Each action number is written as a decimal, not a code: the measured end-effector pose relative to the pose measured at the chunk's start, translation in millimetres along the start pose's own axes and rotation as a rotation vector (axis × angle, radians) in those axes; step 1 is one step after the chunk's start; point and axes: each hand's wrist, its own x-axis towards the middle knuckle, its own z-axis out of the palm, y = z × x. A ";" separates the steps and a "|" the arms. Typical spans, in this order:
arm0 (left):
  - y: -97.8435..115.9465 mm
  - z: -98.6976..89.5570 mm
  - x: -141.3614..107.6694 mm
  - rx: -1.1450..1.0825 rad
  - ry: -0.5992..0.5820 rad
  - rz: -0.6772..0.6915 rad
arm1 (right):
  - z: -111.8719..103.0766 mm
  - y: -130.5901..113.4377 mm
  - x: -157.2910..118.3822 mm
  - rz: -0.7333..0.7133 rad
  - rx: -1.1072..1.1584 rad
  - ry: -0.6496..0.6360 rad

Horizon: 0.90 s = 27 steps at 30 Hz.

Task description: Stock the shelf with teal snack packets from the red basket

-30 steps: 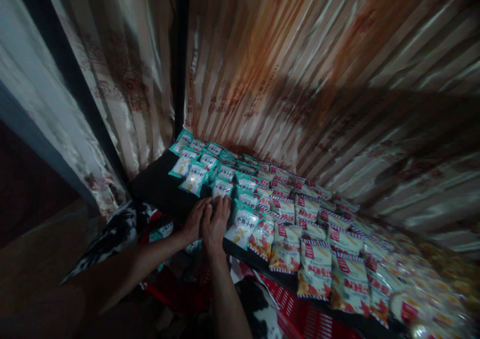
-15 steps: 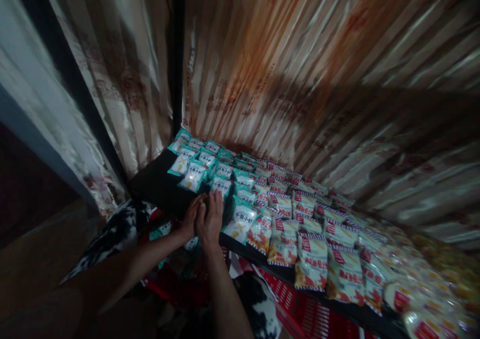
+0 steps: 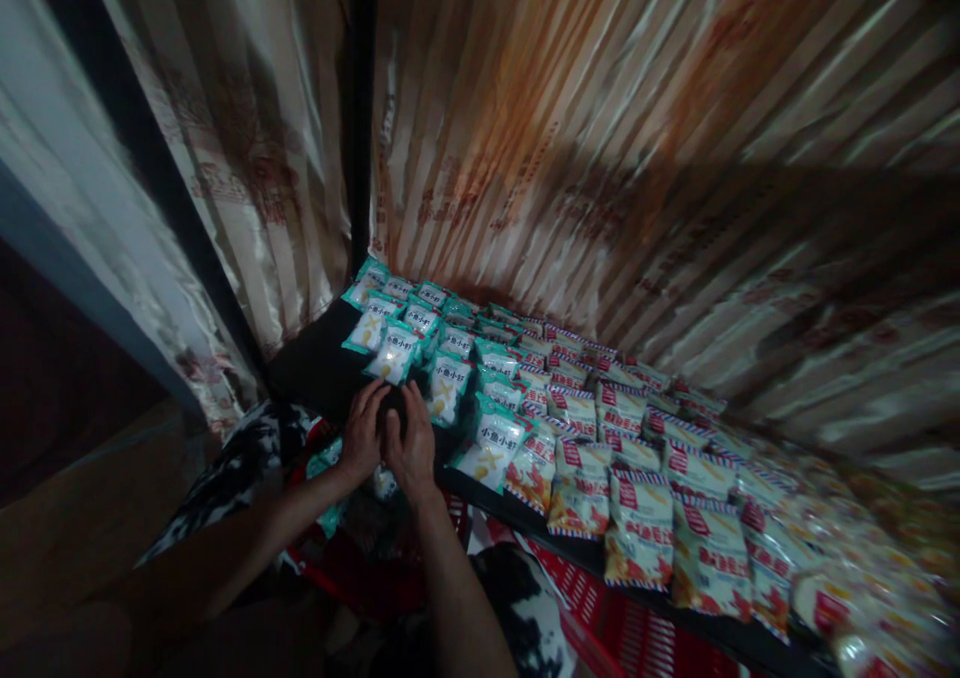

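Observation:
My left hand (image 3: 363, 430) and my right hand (image 3: 412, 444) are side by side at the front edge of a black shelf (image 3: 311, 358). Their fingers are stretched forward and no bag shows in them. Just beyond the left fingertips lies a teal-and-white snack bag (image 3: 394, 351). Another such snack bag (image 3: 449, 388) lies close to the right fingertips, its front face uncovered. More teal bags lie in rows behind them. Below my wrists is a red basket (image 3: 375, 573) with some teal bags inside, partly hidden by my forearms.
Red-and-white snack bags (image 3: 640, 528) with striped ends fill the shelf to the right. Round clear packs (image 3: 825, 603) lie at the far right. Another red basket (image 3: 637, 638) stands beneath the shelf edge. Wrinkled printed sheeting (image 3: 570, 138) hangs behind and at the left.
My hands have drawn slightly back and apart from the nearest teal bag, leaving a gap between them. The view has shifted slightly.

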 end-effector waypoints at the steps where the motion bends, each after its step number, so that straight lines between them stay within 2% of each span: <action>1: -1.2 -2.6 1.4 0.021 0.025 0.001 | 0.8 -0.4 -0.2 0.005 0.006 -0.007; 7: -13.6 -3.3 18.2 0.083 0.103 -0.001 | 3.9 -0.6 -0.5 0.045 0.013 -0.030; 12: -22.0 1.9 34.2 0.101 0.106 -0.025 | 5.0 1.7 -0.5 0.042 -0.011 -0.028; 17: -29.2 3.7 48.2 0.086 0.135 0.019 | 6.1 2.8 0.7 0.031 0.006 -0.043; 27: -32.6 6.4 47.6 0.096 0.024 -0.020 | 14.0 8.3 6.2 0.074 0.039 -0.047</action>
